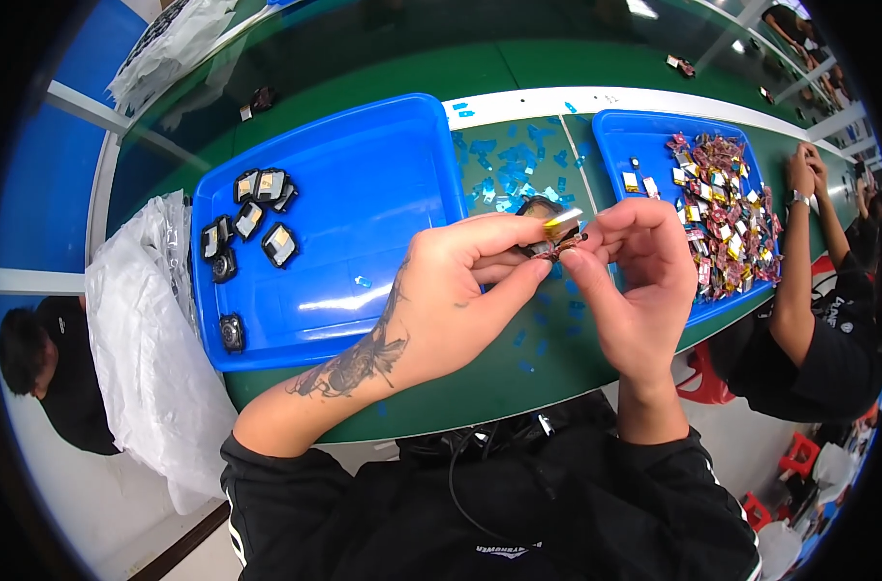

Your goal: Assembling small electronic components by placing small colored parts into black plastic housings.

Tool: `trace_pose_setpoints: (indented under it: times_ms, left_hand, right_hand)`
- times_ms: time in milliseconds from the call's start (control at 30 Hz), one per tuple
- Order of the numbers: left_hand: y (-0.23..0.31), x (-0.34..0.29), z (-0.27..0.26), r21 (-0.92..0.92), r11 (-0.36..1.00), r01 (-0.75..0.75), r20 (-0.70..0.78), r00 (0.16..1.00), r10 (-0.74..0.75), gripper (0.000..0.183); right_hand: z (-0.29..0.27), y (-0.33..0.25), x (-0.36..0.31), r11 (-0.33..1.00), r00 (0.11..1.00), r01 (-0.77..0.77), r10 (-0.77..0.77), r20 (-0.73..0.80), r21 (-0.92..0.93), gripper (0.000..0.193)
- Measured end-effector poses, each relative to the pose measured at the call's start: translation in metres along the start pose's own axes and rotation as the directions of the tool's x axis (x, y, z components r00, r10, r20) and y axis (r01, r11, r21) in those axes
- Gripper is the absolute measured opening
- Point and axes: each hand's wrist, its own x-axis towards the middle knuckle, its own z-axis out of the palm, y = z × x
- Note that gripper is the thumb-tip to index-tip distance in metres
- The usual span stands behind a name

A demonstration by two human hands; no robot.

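My left hand (465,295) and my right hand (644,276) meet above the green table. Between their thumbs and fingertips is a small circuit board with a battery (561,225), silvery with a yellow edge. Both hands pinch this piece, the left from one side and the right from the other. Just behind the fingers shows a dark, rounded casing (539,206), partly hidden by my left hand. Scattered on the table beyond are many small blue film pieces (518,167).
On the left, a large blue tray (364,242) holds several black casings (279,245). A second blue tray (610,131) at right is heaped with small battery-and-board pieces (722,213). White plastic sheeting (146,320) hangs at the left edge. A co-worker's arms (799,252) are at far right.
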Motion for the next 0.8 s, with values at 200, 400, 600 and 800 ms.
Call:
trace_pose_setpoints:
  times_ms: [200,400,600,800]
  left_hand:
    - [-0.002,0.001,-0.002,0.032,0.998,0.054,-0.014,0.998,-0.054,0.033]
    - [-0.001,0.002,0.002,0.001,1.000,0.025,-0.031,0.999,-0.025,0.039]
    - [0.002,0.000,0.002,0.027,0.999,-0.017,-0.035,0.999,0.018,0.052]
    - [-0.006,-0.002,-0.007,0.132,0.990,-0.044,-0.043,0.998,0.050,0.067]
  right_hand:
    - [0.002,0.000,0.002,0.992,1.000,0.031,-0.030,0.009,-0.122,0.036]
    - [0.000,0.004,0.000,0.972,0.998,0.059,-0.056,0.018,-0.227,0.040]
    - [0.007,-0.006,0.004,0.978,0.998,-0.055,0.050,-0.032,-0.200,0.043]
    - [0.009,-0.005,0.010,0.980,0.977,-0.189,0.194,0.092,-0.063,0.041]
